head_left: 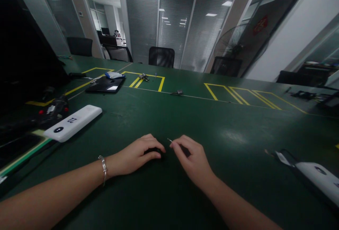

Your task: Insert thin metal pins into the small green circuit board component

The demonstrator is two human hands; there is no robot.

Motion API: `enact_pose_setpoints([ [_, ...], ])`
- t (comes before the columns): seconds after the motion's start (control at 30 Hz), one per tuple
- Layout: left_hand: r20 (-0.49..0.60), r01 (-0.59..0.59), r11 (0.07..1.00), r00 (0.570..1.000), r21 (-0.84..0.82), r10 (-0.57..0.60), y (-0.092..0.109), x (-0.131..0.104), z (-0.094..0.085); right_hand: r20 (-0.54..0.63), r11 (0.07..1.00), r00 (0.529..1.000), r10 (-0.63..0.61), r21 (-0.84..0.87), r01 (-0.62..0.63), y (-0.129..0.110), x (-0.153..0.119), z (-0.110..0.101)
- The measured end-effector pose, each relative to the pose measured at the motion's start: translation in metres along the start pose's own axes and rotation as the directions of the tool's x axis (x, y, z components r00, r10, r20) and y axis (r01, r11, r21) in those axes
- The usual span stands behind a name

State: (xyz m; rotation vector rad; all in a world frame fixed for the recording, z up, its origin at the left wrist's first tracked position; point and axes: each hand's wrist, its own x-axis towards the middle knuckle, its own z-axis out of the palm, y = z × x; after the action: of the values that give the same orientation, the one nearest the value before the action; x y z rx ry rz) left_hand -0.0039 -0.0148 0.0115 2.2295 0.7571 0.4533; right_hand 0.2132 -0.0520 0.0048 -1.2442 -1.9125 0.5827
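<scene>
My right hand (193, 155) pinches a small thin metal piece (170, 140) between thumb and fingertips. Its pale tip points up and to the left, and its exact kind is too small to make out. Just to the left, my left hand (141, 154) rests low over the green table (148, 194) with a silver bracelet (103, 166) on the wrist. The left fingers are curled but thumb and forefinger stay apart, with nothing visible between them. A narrow gap separates the two hands.
A white power bank (74, 122) marked 22 lies at left beside dark equipment (55, 108). Another white device (319, 177) with a cable lies at right. Farther back are a black flat case (102, 85), metal parts (143, 77), a small dark item (178, 92) and yellow tape outlines (162, 83).
</scene>
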Motion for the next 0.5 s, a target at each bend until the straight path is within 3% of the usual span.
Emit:
enact_pose_setpoints([
  [0.33,0.020,-0.018,0.973,1.000,0.228,0.013,0.0075,-0.0015,0.0059,0.021,1.000,1.000,-0.008,-0.007,0.008,0.0008,0.0001,0.0011],
  [0.5,-0.025,-0.034,0.976,0.999,0.216,0.041,0.0038,-0.0023,0.0089,0.005,1.000,1.000,-0.011,-0.001,0.011,0.0007,0.0007,0.0025],
])
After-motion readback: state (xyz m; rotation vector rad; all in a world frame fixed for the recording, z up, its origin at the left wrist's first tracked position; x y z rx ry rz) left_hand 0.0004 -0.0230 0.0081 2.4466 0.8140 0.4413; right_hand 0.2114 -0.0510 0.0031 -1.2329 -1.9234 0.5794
